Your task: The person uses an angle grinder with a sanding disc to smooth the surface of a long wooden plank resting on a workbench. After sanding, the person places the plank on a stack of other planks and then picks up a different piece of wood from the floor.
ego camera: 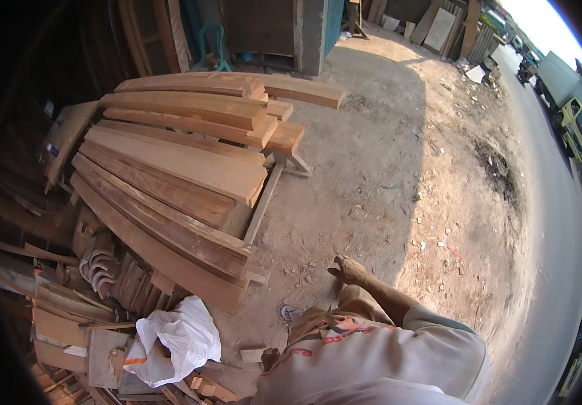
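My right hand (349, 271) hangs in front of my right thigh, over the dirt ground, its fingers loosely bent and partly apart with nothing seen in them. A small part of my left hand (269, 358) appears to show at the left edge of my shirt, near a small wood offcut (253, 354) on the ground; its fingers cannot be made out. Ahead and to the left, long wooden boards (179, 162) lie side by side on a wooden trestle (264, 200). Thicker timber beams (184, 107) rest at their far side. Neither hand touches the wood.
At lower left, a white plastic sack (184, 339) lies on scrap wood, beside a stack of curved tiles (99, 263). A green plastic chair (213, 48) stands by the wall. On the right runs a road (556, 253) with a truck (577, 124). Panels (440, 29) lean far off.
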`<action>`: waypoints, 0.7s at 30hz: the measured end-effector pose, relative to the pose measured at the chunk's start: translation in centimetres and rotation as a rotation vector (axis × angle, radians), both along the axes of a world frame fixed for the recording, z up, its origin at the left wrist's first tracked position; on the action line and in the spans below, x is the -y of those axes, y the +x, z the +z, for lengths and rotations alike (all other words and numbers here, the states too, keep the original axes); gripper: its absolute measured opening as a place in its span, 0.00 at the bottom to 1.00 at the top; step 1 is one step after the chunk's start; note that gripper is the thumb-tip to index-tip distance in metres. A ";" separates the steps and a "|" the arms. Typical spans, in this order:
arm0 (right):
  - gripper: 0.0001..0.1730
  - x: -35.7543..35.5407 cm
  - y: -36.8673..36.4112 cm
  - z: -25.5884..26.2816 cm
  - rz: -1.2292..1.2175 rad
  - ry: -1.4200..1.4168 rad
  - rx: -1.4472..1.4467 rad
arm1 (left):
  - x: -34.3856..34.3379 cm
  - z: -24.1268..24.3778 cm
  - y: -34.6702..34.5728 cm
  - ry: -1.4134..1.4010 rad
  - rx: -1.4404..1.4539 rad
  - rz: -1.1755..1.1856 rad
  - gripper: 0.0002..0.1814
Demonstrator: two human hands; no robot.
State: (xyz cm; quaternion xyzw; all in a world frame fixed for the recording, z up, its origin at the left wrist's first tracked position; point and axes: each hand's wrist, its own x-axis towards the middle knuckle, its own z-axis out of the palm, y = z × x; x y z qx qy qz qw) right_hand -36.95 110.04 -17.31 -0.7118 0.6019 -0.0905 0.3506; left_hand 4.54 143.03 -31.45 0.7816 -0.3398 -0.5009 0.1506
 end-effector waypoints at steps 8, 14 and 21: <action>0.37 -14.1 -28.1 -10.8 -1.003 0.570 -0.074 | 15.1 2.2 -5.1 -0.001 0.240 -0.533 0.14; 0.31 -16.0 -32.2 -10.8 -1.113 0.483 0.106 | 28.6 5.9 -14.8 -0.100 -0.305 0.306 0.12; 0.29 -8.2 -32.1 -13.7 -1.046 0.484 0.214 | 37.2 9.2 -23.3 -0.209 -0.293 0.168 0.14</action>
